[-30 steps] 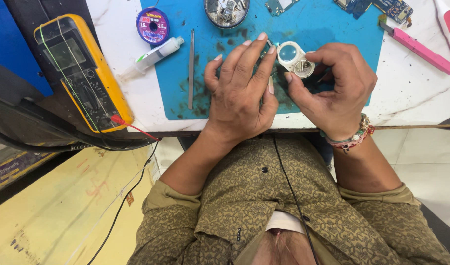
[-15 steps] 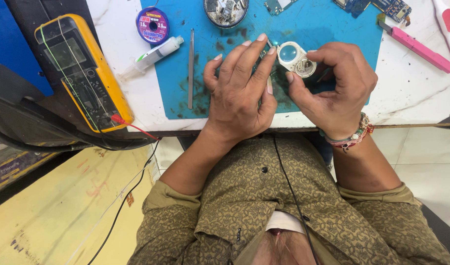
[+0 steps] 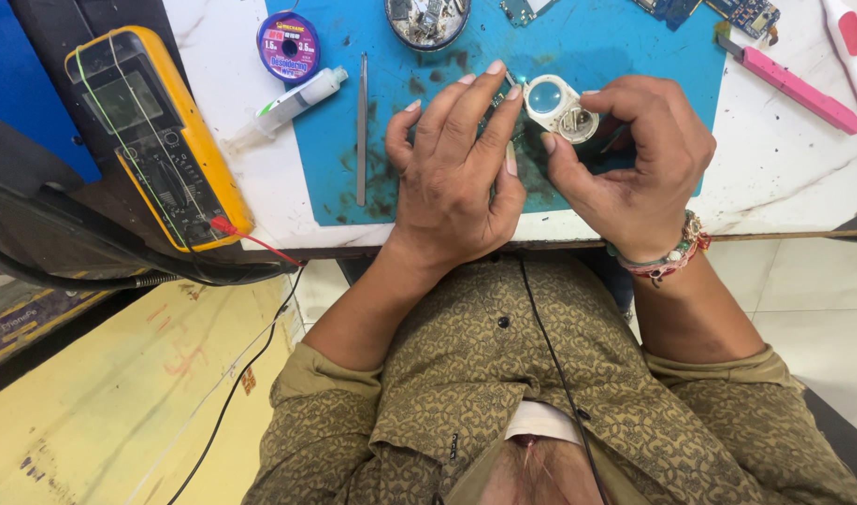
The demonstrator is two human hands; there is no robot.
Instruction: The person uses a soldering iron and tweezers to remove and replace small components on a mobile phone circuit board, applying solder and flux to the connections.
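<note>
My right hand is closed around a small white folding magnifier with a round lens, held just above the blue work mat. My left hand lies flat on the mat beside it, fingers spread and pressing on a small part that is mostly hidden beneath them. The fingertips of both hands nearly touch at the magnifier.
Metal tweezers lie left of my left hand. A syringe of paste, a purple solder-wire spool, a round dish of parts, circuit boards, a pink tool and a yellow multimeter surround the mat.
</note>
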